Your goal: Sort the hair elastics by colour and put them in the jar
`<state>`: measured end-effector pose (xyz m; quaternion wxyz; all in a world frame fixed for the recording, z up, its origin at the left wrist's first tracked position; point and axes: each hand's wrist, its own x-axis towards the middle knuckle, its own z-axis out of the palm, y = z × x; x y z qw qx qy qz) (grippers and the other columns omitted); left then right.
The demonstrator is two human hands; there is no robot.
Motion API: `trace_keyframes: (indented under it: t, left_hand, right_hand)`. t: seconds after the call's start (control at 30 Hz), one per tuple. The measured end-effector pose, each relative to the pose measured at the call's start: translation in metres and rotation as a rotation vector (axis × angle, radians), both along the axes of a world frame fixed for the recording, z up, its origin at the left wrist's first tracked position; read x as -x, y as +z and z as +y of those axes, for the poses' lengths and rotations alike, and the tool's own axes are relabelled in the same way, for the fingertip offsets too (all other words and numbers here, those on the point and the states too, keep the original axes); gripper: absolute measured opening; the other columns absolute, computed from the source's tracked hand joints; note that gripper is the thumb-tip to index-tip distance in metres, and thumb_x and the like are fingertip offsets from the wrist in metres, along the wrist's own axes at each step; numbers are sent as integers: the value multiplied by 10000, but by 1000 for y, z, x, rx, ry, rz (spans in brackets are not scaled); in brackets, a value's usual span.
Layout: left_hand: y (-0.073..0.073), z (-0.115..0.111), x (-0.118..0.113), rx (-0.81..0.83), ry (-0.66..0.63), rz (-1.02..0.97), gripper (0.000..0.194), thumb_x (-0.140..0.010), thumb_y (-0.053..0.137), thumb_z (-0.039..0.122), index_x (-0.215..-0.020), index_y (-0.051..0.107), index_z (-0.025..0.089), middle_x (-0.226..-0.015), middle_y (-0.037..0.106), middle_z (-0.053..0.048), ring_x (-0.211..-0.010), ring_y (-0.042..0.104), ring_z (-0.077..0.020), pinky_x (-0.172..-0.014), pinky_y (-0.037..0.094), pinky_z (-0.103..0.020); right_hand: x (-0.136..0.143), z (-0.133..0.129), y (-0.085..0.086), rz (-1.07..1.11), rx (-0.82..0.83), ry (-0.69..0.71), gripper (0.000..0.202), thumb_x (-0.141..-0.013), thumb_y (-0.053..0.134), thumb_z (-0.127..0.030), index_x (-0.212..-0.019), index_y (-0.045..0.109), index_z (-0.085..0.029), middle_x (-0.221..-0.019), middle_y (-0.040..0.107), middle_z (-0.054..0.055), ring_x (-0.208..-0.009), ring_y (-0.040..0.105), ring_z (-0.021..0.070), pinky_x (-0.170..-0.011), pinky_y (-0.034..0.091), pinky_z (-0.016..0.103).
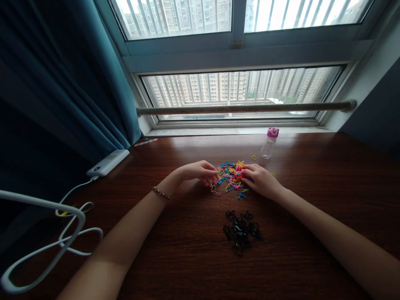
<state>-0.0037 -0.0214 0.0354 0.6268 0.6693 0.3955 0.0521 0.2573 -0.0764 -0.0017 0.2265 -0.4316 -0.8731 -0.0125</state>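
A loose pile of small colourful bands, pink, yellow, blue and red, lies on the dark brown wooden table. At the pile's left edge is my left hand, its fingers bent downward; whether they pinch a band is too small to tell. My right hand rests over the right side of the pile with its fingers spread and touching the bands. Nearer to me, a separate heap of black bands sits apart from the coloured ones.
A clear bottle with a pink cap stands behind my right hand, near a yellow band. At the left lie a white power strip and a looped white cable, beside a blue curtain. A window is behind the table.
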Motion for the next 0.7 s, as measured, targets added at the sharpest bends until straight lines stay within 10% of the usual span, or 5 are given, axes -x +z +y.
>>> trace_keyframes:
  t: [0.17,0.33,0.47,0.7]
  left_hand:
    - [-1,1,-2,21,34,40,341,-710,611,440,-791,633,109,-767,682,-105,-677,645,-169,-596,493,-244]
    - [-13,7,-11,-580,358,5,247,-787,531,329,-821,612,99,-730,666,-79,-637,619,-144,-589,486,-245]
    - [-24,-8,-29,-961,51,-117,260,-813,501,257,-1038,600,171,-1101,608,-78,-1049,540,-183,-918,409,-294]
    - [-23,-18,-30,-983,-192,56,238,-843,447,283,-969,635,210,-1069,624,-71,-1054,539,-190,-946,369,-291]
  right_hand:
    - [0,0,0,4,-5,-3,164,-823,501,-266,-923,616,-205,-1030,609,81,-964,536,211,-825,450,363]
    - [-2,0,2,6,-13,-8,164,-813,518,-291,-895,632,-206,-1009,623,78,-952,544,213,-818,448,363]
    - [-2,4,7,53,-27,-31,186,-823,503,-304,-803,654,-197,-934,652,66,-909,565,203,-822,443,344]
    - [11,43,13,171,64,-58,156,-798,525,-260,-804,663,-188,-815,681,45,-772,615,175,-727,466,285]
